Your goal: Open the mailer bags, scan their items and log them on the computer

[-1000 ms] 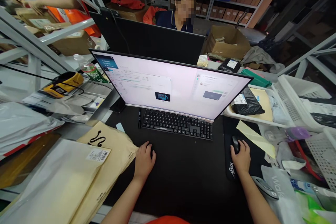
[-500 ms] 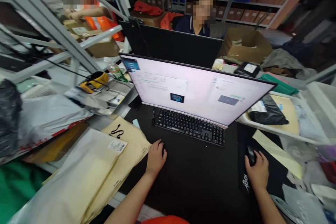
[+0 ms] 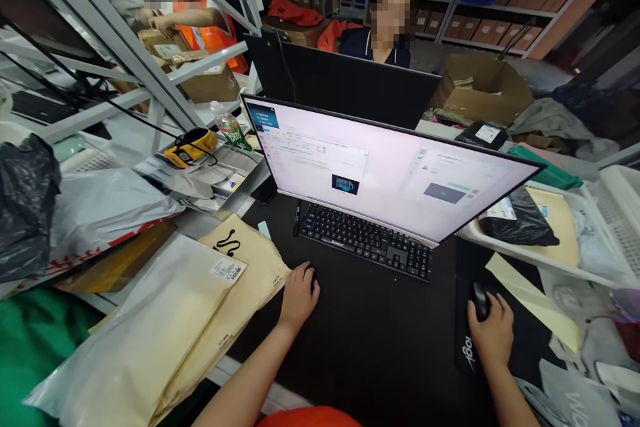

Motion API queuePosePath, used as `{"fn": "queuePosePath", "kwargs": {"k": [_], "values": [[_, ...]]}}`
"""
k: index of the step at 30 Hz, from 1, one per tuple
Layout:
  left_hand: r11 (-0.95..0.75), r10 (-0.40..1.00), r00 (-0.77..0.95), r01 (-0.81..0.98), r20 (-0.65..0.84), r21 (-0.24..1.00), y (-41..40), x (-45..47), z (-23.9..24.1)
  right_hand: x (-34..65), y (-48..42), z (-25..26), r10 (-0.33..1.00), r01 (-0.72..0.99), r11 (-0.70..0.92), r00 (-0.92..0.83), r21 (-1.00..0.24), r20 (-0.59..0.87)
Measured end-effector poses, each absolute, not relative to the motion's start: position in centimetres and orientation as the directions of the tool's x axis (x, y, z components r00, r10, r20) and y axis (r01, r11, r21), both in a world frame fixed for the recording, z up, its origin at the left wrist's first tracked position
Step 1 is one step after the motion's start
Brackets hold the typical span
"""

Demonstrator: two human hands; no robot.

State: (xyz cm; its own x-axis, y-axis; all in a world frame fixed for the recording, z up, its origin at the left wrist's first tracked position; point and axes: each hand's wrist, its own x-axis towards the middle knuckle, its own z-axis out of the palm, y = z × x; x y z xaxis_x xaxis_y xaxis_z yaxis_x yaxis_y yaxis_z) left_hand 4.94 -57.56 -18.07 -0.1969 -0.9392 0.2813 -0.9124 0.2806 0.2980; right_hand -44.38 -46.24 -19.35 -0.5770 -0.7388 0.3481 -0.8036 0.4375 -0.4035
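Note:
My right hand [image 3: 493, 328] is wrapped over a black computer mouse [image 3: 481, 300] on a dark mouse pad [image 3: 467, 260]. On the black desk mat [image 3: 370, 347], my left hand [image 3: 300, 293] lies palm down with its fingers loosely spread and nothing held. Its side is close to the corner of a stack of yellowish packages [image 3: 260, 267] in plastic, one bearing a printed label [image 3: 227, 269]. Beyond both hands is a black keyboard [image 3: 363, 240], partly under the lower edge of a lit monitor [image 3: 385, 167] that shows open windows.
Left of me are a grey plastic parcel [image 3: 110, 203], a yellow device [image 3: 190, 148] and a green-labelled bottle [image 3: 231, 127]. A white bin [image 3: 595, 273] with packages and a yellow paper strip [image 3: 533, 300] are at right. Two people sit beyond a second monitor [image 3: 345, 77].
The whole view has shifted a little to the right and slightly down in places, as my head turned. Both hands keep their places on the desk and the mouse.

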Motion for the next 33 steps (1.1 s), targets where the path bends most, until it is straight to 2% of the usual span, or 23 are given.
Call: {"fn": "queuePosePath", "kwargs": {"k": [26,33], "values": [[0.310,-0.930,-0.229,-0.909,0.289,0.277,-57.96,5.12,-18.29,-44.74,-46.41,-19.74,-0.759,-0.827,0.445,-0.552,-0.344,0.346],[0.296,-0.941,-0.222,-0.906,0.254,0.304,-58.03,4.96,-18.09,-44.70,-46.37,-19.59,-0.761,-0.819,0.445,-0.559,-0.362,0.328]]}}
